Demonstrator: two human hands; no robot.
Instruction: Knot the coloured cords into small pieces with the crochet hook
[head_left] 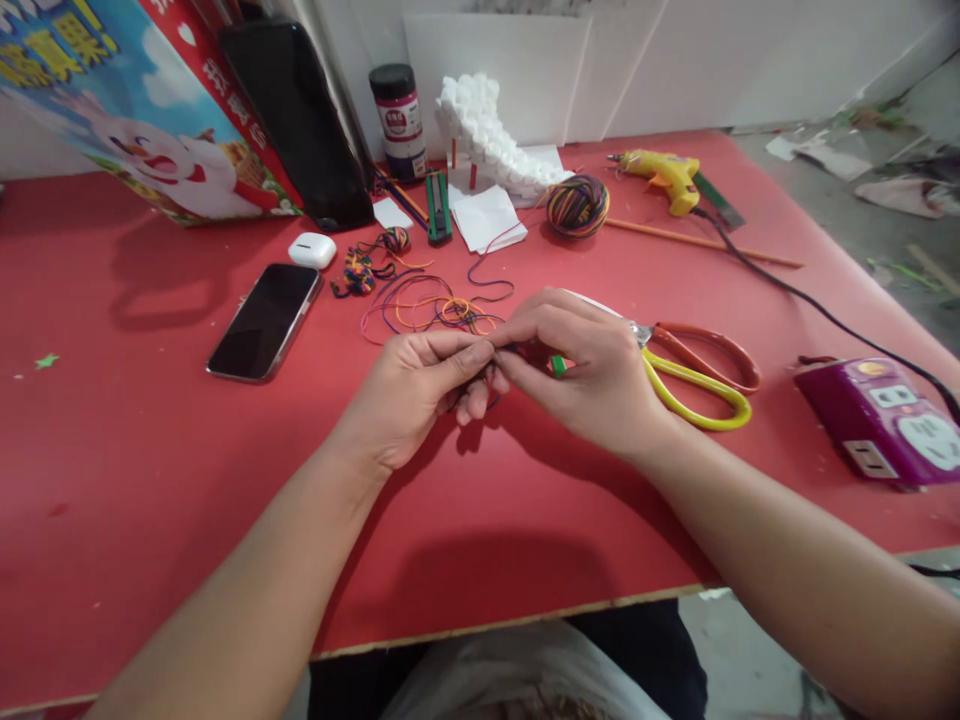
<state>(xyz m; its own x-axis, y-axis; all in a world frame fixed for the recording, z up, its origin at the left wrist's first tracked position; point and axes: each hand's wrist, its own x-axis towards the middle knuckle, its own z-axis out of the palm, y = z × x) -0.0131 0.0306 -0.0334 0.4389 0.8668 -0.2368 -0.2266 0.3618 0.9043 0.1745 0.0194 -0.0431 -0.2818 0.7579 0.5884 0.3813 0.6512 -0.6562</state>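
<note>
Above the red table [247, 500], my left hand [420, 390] pinches dark strands of yarn between thumb and fingers. My right hand [585, 365] meets it fingertip to fingertip, also closed on the yarn. The hands hide most of what they hold. A small green piece [558, 366] shows under my right hand. Loose multicoloured yarn [442, 308] lies tangled just beyond my fingers, and a strand runs back to a yarn ball [577, 207]. Scissors [701, 385] with red and yellow handles lie beside my right hand, their blades partly behind it.
A phone [266, 322], an earbud case [312, 250] and small knotted yarn [360, 270] lie at left. Behind stand a jar [398, 122], a green cutter [438, 208] and a white bumpy model [495, 140]. A glue gun [664, 175] and purple power socket [881, 420] sit right.
</note>
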